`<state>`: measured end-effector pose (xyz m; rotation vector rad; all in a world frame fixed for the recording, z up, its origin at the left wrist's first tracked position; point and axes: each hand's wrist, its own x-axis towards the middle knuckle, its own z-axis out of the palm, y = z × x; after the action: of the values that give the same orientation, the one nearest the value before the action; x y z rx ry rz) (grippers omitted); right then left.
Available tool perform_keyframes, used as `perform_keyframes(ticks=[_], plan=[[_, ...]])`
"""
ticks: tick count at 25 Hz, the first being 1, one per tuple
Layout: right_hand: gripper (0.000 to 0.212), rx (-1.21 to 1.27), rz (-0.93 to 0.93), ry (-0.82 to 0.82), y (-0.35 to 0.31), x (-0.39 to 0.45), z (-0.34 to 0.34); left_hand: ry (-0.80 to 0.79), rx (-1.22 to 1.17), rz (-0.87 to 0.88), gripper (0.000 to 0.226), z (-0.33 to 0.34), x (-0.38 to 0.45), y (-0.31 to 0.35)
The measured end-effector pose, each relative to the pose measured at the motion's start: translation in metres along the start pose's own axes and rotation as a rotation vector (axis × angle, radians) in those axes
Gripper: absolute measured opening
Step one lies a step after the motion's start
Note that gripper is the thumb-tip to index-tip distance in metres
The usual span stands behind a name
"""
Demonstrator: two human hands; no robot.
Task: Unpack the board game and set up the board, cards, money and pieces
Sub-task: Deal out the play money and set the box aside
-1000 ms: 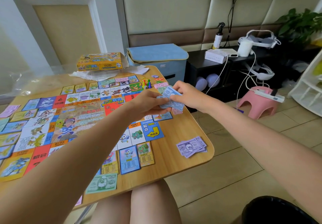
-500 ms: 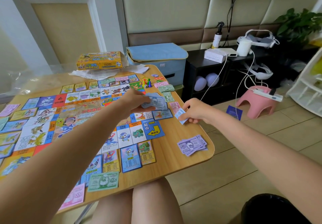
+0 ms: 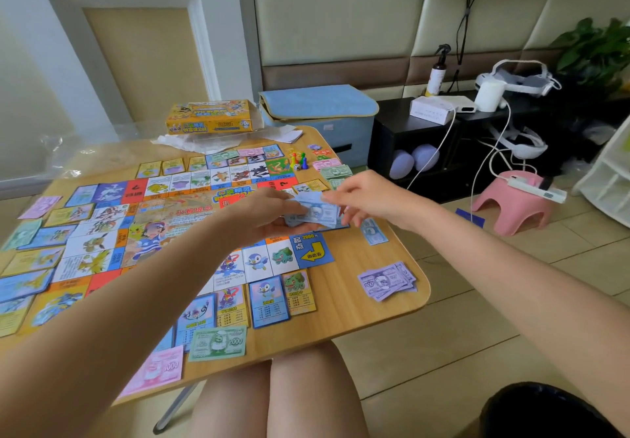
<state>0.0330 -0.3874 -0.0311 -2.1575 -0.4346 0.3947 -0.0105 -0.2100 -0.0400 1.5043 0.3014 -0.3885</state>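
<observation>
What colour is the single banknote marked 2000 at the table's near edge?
Green, the 2000 banknote; it shows clearly in the head view.

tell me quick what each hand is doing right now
Left hand: holding the stack of blue bills.
Right hand: fingertips on the top of that stack, pinching a bill.

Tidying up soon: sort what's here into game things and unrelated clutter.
Game things: board, blue notes held in left hand, purple notes, green note, pawns, game box.

Clutter: spray bottle, pink stool, storage box, plant.
</observation>
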Motion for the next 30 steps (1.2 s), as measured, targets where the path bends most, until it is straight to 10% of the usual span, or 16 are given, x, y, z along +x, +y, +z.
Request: perform_keyframes(ticks=[21, 30], plan=[[0.006, -0.014, -0.038, -0.263, -0.035, 0.004, 0.041, -0.064, 0.107, -0.081, 0.006, -0.073, -0.042, -0.02], [0.018, -0.222, -0.091, -0.681, -0.032, -0.036, 0.088, -0.005, 0.067, -0.047, 0.007, -0.08, -0.056, -0.028]])
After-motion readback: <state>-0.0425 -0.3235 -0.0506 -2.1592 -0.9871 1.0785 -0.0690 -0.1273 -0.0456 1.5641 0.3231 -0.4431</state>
